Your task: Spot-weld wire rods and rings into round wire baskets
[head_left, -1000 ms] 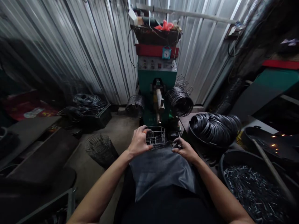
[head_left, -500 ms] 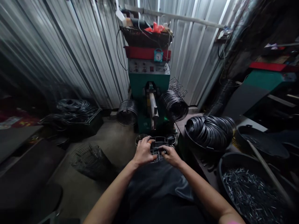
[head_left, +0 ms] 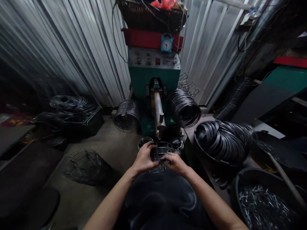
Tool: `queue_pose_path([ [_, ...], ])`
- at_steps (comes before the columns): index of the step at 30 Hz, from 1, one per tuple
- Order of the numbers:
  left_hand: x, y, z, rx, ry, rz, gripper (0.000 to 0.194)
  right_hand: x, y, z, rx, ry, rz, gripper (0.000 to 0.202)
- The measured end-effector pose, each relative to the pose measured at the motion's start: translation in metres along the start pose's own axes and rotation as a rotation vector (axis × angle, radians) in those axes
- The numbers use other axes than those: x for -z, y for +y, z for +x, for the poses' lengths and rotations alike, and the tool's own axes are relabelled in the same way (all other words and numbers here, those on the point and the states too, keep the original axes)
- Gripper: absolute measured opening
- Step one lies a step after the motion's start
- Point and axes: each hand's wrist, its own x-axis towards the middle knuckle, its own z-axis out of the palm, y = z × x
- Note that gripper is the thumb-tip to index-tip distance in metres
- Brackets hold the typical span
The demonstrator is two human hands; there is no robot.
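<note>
A round frame of thin metal wire [head_left: 163, 147] is held between my hands, just above my dark-clad lap. My left hand [head_left: 144, 157] grips its left side, with finger and thumb around the wires. On the right side of the frame, the bent fingers of my right hand [head_left: 174, 161] are pinched together; whether a small part sits in them is too dark to tell. Just beyond the frame juts the metal arm [head_left: 158, 111] of a green machine [head_left: 139, 76], its tip above and apart from the wires.
Wire rings hang at the machine's left [head_left: 127, 115] and right [head_left: 184, 108]. A basin of wire rings [head_left: 223, 140] and a tub of short metal pieces [head_left: 263, 204] stand to the right. A wire bundle [head_left: 86, 166] lies on the floor at left.
The view has tipped down and come nearer the machine, so it looks larger. Both hands remain on the wire frame, with the right fingers shifted slightly inward over it.
</note>
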Motion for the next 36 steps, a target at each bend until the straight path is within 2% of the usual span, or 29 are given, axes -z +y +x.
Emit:
queue_pose_path([
  [5,-0.007,-0.019,0.009,-0.047,0.023,-0.063,0.061,-0.004,0.009,0.009,0.000,-0.009,-0.061,0.018],
  [10,-0.010,-0.028,0.015,0.004,0.012,-0.110,0.063,-0.002,0.013,0.018,-0.005,-0.034,-0.114,0.017],
  [18,-0.008,-0.029,0.037,0.082,0.036,-0.156,0.058,0.008,0.021,0.041,-0.031,-0.039,-0.140,0.013],
  [23,-0.014,-0.023,0.034,0.085,0.107,-0.115,0.053,0.003,0.025,0.036,-0.053,0.049,-0.096,0.011],
  [26,-0.019,-0.024,0.036,0.097,0.147,-0.088,0.056,0.003,0.029,0.038,-0.067,0.025,-0.130,0.014],
  [31,-0.019,-0.032,0.052,0.173,0.132,-0.094,0.057,0.007,0.033,0.054,-0.161,-0.003,-0.185,0.015],
  [33,-0.018,-0.034,0.056,0.175,0.122,-0.091,0.057,0.007,0.031,0.052,-0.180,0.076,-0.109,0.018],
  [36,-0.017,-0.036,0.057,0.162,0.124,-0.085,0.058,0.002,0.032,0.028,-0.322,0.361,0.098,0.030],
])
